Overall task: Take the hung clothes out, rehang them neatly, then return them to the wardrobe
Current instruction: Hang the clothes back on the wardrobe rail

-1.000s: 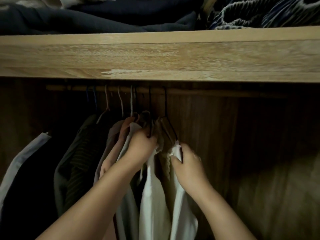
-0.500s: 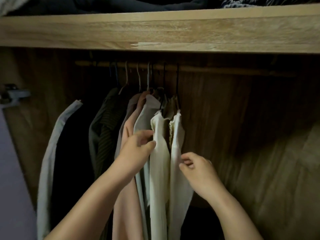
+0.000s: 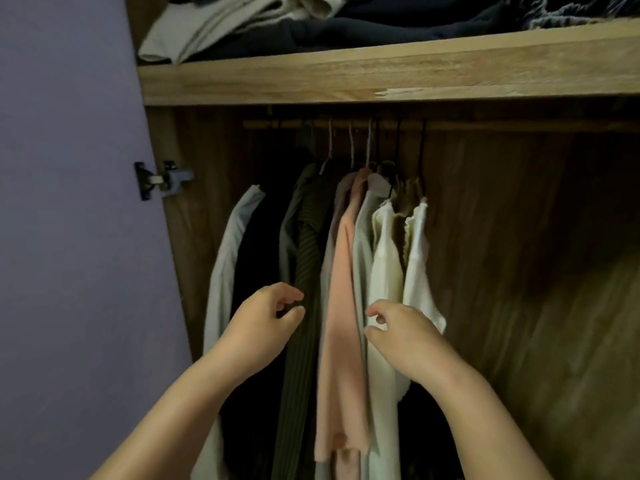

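Several garments hang on hangers from the wooden rail (image 3: 485,125) inside the wardrobe: a pale grey one (image 3: 225,258), a dark green ribbed one (image 3: 306,258), a pink one (image 3: 341,306) and two cream ones (image 3: 384,258), (image 3: 417,268). My left hand (image 3: 263,323) hovers in front of the green ribbed garment with fingers loosely curled, holding nothing. My right hand (image 3: 405,332) is in front of the cream garments, fingers loosely curled and empty.
A wooden shelf (image 3: 381,76) above the rail carries folded dark and light clothes (image 3: 277,26). The purple wardrobe door (image 3: 69,237) stands open at the left with a hinge (image 3: 161,180). Right of the clothes is the bare wooden back panel (image 3: 519,254).
Both hands let go of the cream garments near the hangers, dropped lower and spread apart, the left one shifting to the green garment. The view swung left, showing the door.
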Available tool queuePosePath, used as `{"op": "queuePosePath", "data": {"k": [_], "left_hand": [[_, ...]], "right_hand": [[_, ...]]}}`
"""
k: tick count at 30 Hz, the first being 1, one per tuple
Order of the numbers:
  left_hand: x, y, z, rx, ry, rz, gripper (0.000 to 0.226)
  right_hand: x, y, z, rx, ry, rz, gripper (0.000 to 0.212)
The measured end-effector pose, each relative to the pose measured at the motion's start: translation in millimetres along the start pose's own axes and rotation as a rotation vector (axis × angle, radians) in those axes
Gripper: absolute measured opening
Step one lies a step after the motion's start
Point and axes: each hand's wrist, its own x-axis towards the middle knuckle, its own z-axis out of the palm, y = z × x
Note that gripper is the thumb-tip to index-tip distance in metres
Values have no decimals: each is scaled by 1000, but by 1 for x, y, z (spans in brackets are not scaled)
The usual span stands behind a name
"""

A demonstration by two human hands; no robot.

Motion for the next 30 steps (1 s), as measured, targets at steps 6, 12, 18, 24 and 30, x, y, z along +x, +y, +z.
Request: {"op": "queuePosePath", "data": {"k": [6,12,18,24,30], "left_hand": [[-59,-39,-56,272,-66,-139,34],[-118,-59,-97,426,-68,-300,37],[-179,-64,-122,492,2,-446,42],[-252,-62,-129,509,68,-636,41],[-334,-55,-150,515,155,-859,41]], "right_hand": [[-36,-56,28,-93,-193,-118,38],[-67,-112,47,-113,-334,-249,44],[-89,-159,67,-163,-459,-417,38],[-114,-187,96,-245,-556,-645,33],[-158,-229,119,-262,-650,-879,35]]}}
